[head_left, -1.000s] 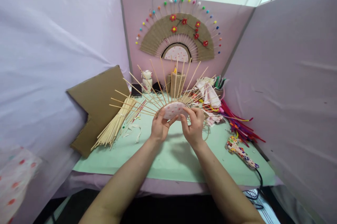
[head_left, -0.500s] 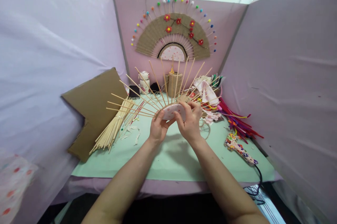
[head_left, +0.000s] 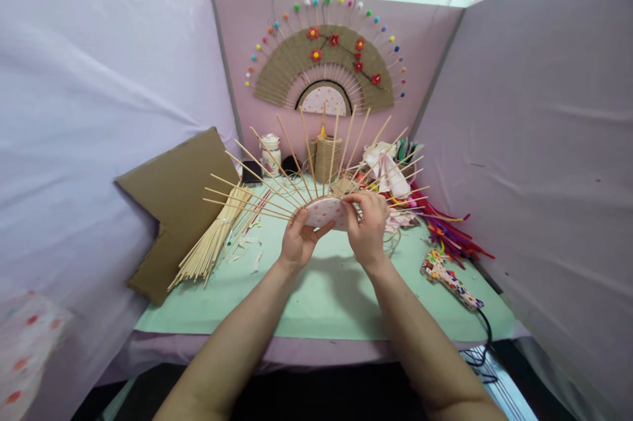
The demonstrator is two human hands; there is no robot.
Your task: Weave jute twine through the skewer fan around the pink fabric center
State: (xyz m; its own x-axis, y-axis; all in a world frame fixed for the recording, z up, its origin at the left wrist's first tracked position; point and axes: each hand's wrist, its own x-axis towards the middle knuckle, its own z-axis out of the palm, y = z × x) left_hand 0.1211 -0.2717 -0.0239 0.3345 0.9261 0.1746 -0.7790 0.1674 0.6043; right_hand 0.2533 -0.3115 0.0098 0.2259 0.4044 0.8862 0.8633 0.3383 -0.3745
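Observation:
Both hands hold up a fan frame: a pink dotted half-disc (head_left: pixel 326 211) with several thin wooden sticks (head_left: pixel 277 167) fanning out from its curved edge. My left hand (head_left: pixel 297 241) grips the half-disc's lower left edge, thumb on its face. At the right side my right hand (head_left: pixel 366 226) has its fingers closed round the half-disc, pinching near the top where the sticks meet it. The frame hangs above the green mat (head_left: pixel 316 295).
A bundle of loose sticks (head_left: pixel 210 244) and a cardboard sheet (head_left: pixel 173 196) lie left. Twine spool (head_left: pixel 327 157), small jar (head_left: pixel 270 152), cloth scraps (head_left: pixel 388 173), pipe cleaners (head_left: pixel 445 226) and a patterned glue gun (head_left: pixel 448 279) sit behind and right. A finished fan (head_left: pixel 326 68) hangs on the back wall.
My right hand shifted a little to the right along the half-disc's top edge, and the frame turned slightly so that more sticks spread out on the right side.

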